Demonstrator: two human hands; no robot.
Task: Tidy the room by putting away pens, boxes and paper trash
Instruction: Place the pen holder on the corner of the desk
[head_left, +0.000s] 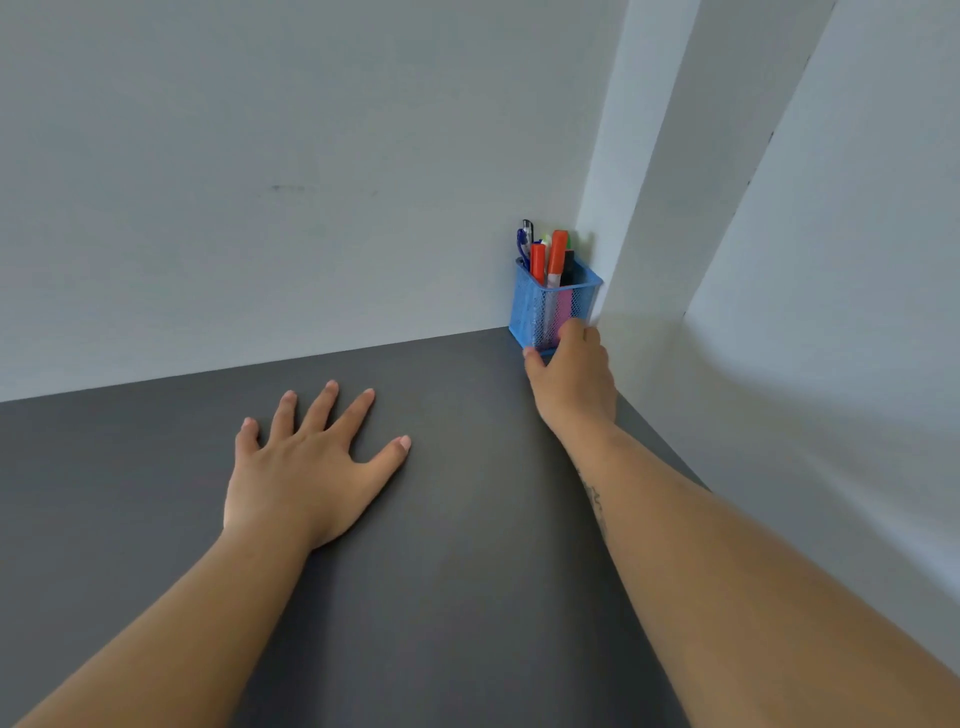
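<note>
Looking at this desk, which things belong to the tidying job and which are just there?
Part of the job: blue mesh pen holder; pens and markers standing in it; right hand gripping the holder's base.
Just there: left hand, flat on the grey table; white wall.

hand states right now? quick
Left hand: open, flat on the table.
Right hand: grips the pen holder near its base.
</note>
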